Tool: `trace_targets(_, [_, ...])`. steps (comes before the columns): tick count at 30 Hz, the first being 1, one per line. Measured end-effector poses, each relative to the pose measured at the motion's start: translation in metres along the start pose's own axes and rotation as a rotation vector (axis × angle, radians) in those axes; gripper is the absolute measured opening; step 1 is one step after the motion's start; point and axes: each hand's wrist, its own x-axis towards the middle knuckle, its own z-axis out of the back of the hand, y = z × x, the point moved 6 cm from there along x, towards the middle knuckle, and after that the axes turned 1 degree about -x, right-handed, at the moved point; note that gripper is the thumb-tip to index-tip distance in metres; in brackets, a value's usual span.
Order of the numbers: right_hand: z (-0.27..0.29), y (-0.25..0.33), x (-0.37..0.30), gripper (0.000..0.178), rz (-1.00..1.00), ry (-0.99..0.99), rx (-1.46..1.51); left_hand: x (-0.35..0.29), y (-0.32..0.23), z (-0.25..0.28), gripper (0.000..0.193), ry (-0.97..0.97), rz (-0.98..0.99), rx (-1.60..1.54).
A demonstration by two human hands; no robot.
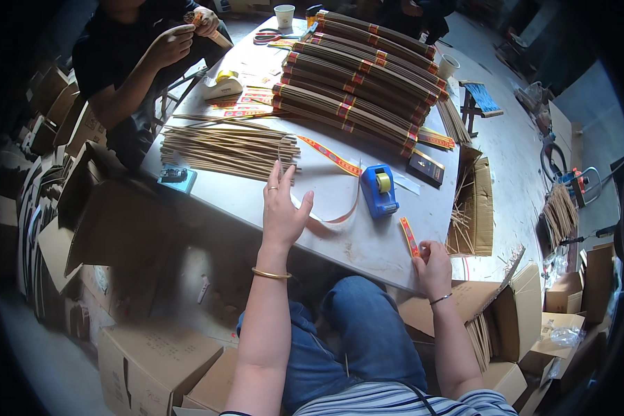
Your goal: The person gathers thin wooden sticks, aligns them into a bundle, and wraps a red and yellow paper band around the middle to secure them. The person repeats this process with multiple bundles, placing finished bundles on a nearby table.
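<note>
On your table, away from the work in hand: banded bundles of brown sticks stacked in rows across the far half; a blue tape dispenser near the middle; a white tape dispenser with a yellow roll at the far left edge; a white paper cup and red-handled scissors at the far end; a small dark box toward the right edge. Beside you on the floor: an open carton of sticks, closed cardboard boxes lower left, a blue folding stool. Across from you, another person's hands hold a bundle.
</note>
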Motion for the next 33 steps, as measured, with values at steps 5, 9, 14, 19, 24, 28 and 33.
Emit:
trace_targets(5, [-0.003,-0.005,0.001,0.034,0.007,-0.014,0.064,0.0,-0.011,0.008,0.05,-0.036,-0.039,0.023])
trace_targets(9, [-0.009,-0.013,-0.001,0.031,-0.069,0.021,0.203,-0.004,-0.021,0.011,0.044,-0.062,-0.089,-0.043])
trace_targets(14, [-0.003,-0.009,-0.01,0.025,-0.092,0.043,0.559,-0.01,-0.053,0.001,0.033,-0.002,-0.116,-0.36])
trace_targets(19, [0.021,0.064,-0.019,0.019,-0.202,0.339,1.185,-0.039,-0.078,-0.04,0.042,0.457,0.161,-0.939])
trace_targets(24, [0.022,0.1,-0.033,0.019,-0.177,0.466,1.149,-0.05,-0.093,-0.047,0.034,0.552,0.313,-1.058])
trace_targets(28, [0.016,0.101,-0.039,0.023,-0.166,0.476,1.152,-0.042,-0.084,-0.039,0.026,0.441,0.286,-0.985])
trace_targets(33, [0.016,0.098,-0.044,0.013,-0.195,0.481,1.141,-0.041,-0.079,-0.034,0.027,0.388,0.263,-0.935])
